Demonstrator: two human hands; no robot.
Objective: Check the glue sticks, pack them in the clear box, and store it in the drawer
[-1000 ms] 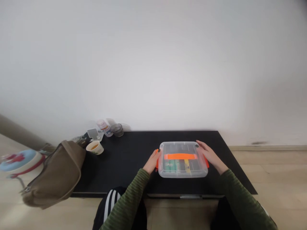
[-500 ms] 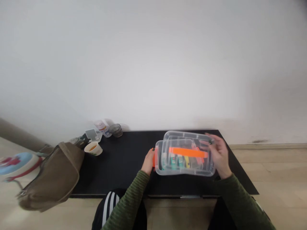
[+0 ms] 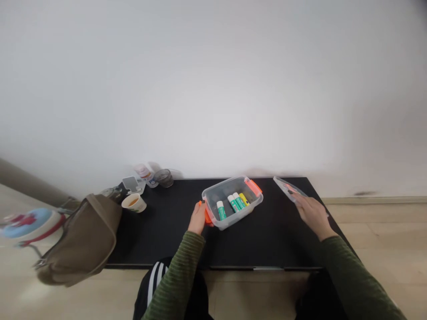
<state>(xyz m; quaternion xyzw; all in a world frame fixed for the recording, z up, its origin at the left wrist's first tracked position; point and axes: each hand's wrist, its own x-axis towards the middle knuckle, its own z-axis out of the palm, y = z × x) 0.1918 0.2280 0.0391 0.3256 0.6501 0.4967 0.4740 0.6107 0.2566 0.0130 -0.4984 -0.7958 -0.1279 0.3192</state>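
A clear plastic box (image 3: 238, 218) without its lid rests at an angle on the black table. Inside lie several tubes that look like glue sticks: a green one (image 3: 221, 210) by itself at the left, two more green ones side by side, and a yellow one (image 3: 244, 199) beside them. My left hand (image 3: 197, 218) grips the box's left end at its orange clip (image 3: 208, 215). Over the table's right side, my right hand (image 3: 312, 215) holds the clear lid (image 3: 287, 186), tilted and apart from the box; its fingers partly cover the lid's orange handle.
A paper cup (image 3: 134, 203) of brownish drink stands at the table's left, near a phone stand (image 3: 131, 184), a white bottle (image 3: 146, 174) and a dark glass (image 3: 163, 178). A brown bag (image 3: 83, 240) overhangs the left edge. The white wall (image 3: 213, 89) rises behind.
The lid has come off the box and moved right in my right hand. The box has turned, its right end swinging away from me, while my left hand keeps hold of its left end.
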